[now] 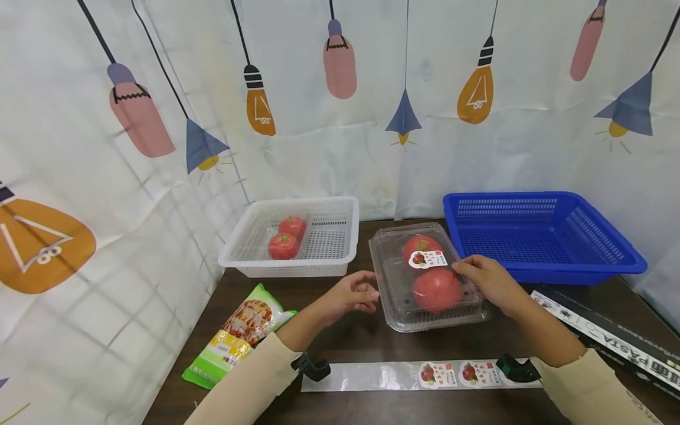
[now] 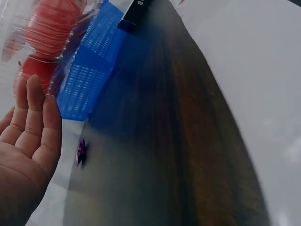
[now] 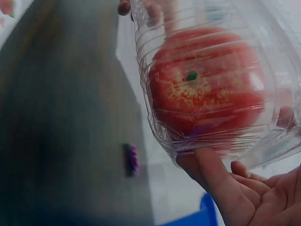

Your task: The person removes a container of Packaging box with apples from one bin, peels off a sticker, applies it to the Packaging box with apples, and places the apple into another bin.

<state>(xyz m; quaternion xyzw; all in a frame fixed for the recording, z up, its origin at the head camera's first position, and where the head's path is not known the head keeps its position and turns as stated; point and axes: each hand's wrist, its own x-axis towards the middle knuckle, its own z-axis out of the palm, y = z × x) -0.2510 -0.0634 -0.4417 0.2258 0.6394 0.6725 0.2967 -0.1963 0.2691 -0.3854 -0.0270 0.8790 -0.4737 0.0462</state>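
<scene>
My right hand grips the right side of a lidded clear plastic box, held tilted above the table. Two red apples show through the lid, and a white sticker with a red fruit print lies on top near the upper apple. In the right wrist view, the thumb and fingers hold the box's lower edge, close under one apple. At the box's left edge is my left hand, its fingers relaxed and around nothing; the left wrist view shows these fingers extended.
Behind, a white basket holds another clear box with two apples. A blue basket stands back right. A sticker strip lies in front, a green food bag at left, and a long black-and-white pasta box at right.
</scene>
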